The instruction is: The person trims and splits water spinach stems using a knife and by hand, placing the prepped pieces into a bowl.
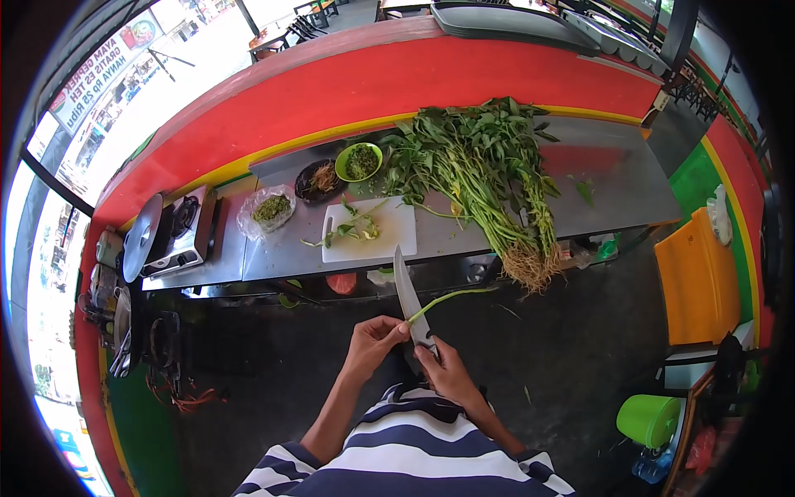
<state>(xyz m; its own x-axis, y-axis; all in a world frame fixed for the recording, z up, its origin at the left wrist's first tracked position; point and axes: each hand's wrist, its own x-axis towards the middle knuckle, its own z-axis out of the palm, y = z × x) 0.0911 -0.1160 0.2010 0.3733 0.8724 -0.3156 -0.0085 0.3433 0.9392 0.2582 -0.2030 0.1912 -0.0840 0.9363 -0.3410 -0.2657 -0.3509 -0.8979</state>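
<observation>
Between thumb and fingers, my left hand (374, 346) pinches the end of a green stem (451, 296), which curves out to the right. My right hand (445, 369) is wrapped round the handle of a large knife (406, 286). The blade points up and away from me, its flat beside the stem near my left fingertips. Beyond the knife tip, cut leafy pieces (356, 225) lie on a white cutting board (393, 246). To the right, a big bunch of leafy greens (480, 178) lies on the counter, its roots (530, 267) hanging over the front edge.
On the steel counter (609, 195) stand a green bowl (358, 161) of chopped greens, a dark bowl (319, 180) with roots and a plastic bag (267, 210) of greens. A gas stove (184, 222) is at the left end. An orange chair (700, 282) stands at right.
</observation>
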